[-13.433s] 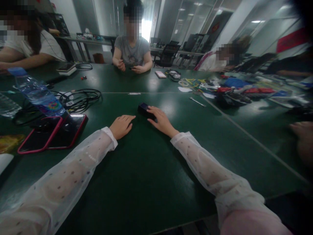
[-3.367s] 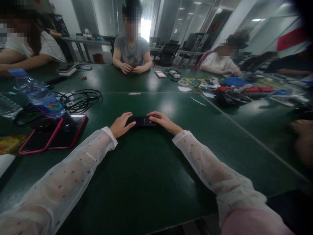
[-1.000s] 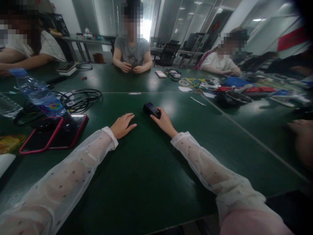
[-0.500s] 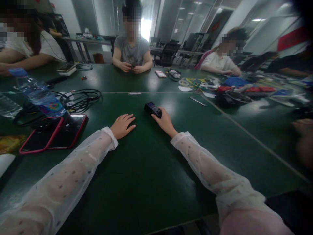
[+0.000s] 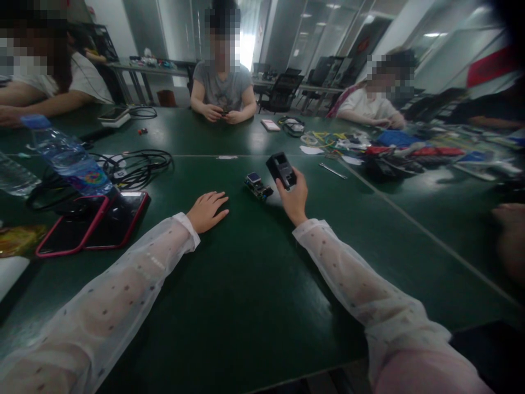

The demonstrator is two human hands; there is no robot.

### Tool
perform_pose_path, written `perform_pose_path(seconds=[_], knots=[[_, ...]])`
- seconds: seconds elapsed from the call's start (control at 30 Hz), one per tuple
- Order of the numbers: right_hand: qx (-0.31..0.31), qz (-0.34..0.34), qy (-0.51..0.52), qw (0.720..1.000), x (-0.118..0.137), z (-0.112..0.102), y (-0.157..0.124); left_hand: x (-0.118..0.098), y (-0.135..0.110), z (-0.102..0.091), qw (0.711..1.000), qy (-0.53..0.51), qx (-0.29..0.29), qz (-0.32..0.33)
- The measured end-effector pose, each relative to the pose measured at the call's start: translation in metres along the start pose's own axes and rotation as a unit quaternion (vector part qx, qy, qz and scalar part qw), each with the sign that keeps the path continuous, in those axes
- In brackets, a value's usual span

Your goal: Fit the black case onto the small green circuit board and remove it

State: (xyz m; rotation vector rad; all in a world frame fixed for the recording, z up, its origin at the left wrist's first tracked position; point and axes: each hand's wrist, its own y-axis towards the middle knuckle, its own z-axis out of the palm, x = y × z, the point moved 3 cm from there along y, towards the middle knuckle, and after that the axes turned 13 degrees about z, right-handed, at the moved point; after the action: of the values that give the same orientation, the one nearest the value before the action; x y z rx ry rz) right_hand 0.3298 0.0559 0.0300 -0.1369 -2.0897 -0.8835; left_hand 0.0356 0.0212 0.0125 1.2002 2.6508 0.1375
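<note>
Between the thumb and fingers of my right hand (image 5: 296, 198) is a black plastic casing (image 5: 279, 168) with rectangular cut-outs, held tilted above the table. Just left of it, a small circuit board with a screen (image 5: 256, 185) lies bare on the green table top (image 5: 246, 284). My left hand (image 5: 208, 212) rests palm down on the table, fingers spread, with nothing in it. It lies a short way left of the circuit board and apart from it.
On the left are a water bottle (image 5: 69, 158), coiled black cables (image 5: 143, 164) and two red-edged phones (image 5: 117, 221). A wrench (image 5: 333, 171) lies to the right, before a heap of wires and bags (image 5: 410, 148). A person in grey (image 5: 223, 90) sits opposite; others sit at both sides.
My right hand has lifted the black casing up and to the right, off the circuit board, which now lies uncovered on the table. My left hand has stayed in place.
</note>
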Motion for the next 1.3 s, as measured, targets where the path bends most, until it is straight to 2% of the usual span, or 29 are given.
perform_pose_path(seconds=[0.13,0.23,0.4,0.77,0.97,1.13,1.2,1.3], knots=[[0.035,0.107,-0.017,0.994,-0.033,0.005,0.012,0.0,0.0,0.0,1.0,-0.008,0.0,-0.003],[0.051,0.136,-0.028,0.989,-0.047,0.011,0.015,0.0,0.0,0.0,1.0,-0.008,-0.003,-0.001],[0.069,0.096,-0.064,0.991,-0.049,0.018,0.015,-0.001,0.0,0.0,1.0,-0.004,-0.004,0.0],[0.063,0.097,-0.066,0.991,-0.048,0.018,0.015,-0.001,0.0,-0.002,1.0,0.003,0.001,0.0],[0.074,0.072,-0.072,0.992,-0.045,0.019,0.015,-0.001,-0.001,-0.001,1.0,-0.009,0.001,-0.006],[0.034,0.091,-0.028,0.995,-0.031,0.009,0.011,-0.001,-0.001,-0.002,1.0,-0.014,-0.004,-0.008],[0.022,0.063,-0.006,0.998,-0.02,0.004,0.007,-0.001,-0.001,-0.002,1.0,-0.013,0.002,-0.01],[0.043,0.003,0.009,0.999,-0.001,0.0,-0.001,-0.001,-0.001,-0.001,1.0,-0.011,0.006,-0.008]])
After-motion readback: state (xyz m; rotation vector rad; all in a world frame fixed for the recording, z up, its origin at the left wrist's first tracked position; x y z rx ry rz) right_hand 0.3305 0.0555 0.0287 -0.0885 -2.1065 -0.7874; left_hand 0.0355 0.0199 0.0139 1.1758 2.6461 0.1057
